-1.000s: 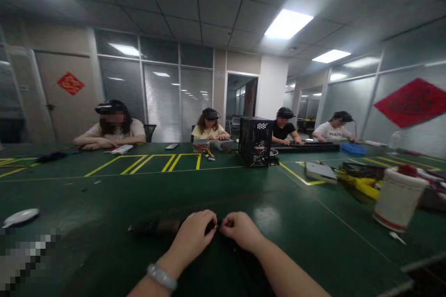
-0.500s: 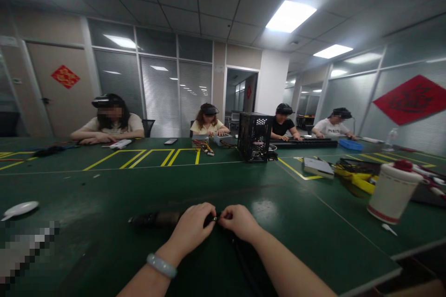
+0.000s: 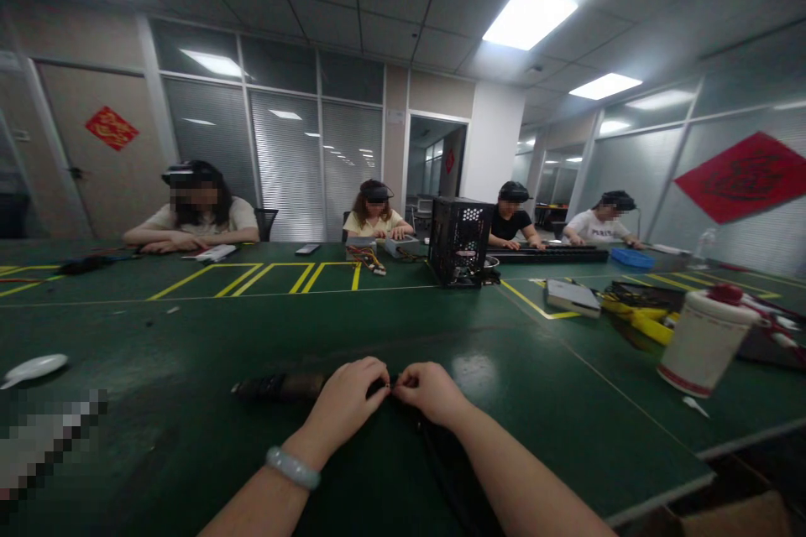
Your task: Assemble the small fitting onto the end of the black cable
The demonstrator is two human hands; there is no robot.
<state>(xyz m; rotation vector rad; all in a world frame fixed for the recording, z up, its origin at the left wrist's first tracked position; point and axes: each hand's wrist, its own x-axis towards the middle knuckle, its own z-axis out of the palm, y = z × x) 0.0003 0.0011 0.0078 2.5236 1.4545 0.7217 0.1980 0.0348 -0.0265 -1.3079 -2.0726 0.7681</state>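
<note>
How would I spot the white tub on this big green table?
Follow the green table out to its right side, past the black mesh computer case in the middle. The white tub stands upright near the table's front edge, beside yellow cables. Alone among the flat clutter there, it is a tall white cylinder topped with red.

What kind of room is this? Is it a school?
Probably a workshop in an office, not a school. People sit around one big green table marked with yellow tape, each busy with small parts. A black computer case stands on it, and the left hand and right hand pinch a dark cable.
</note>
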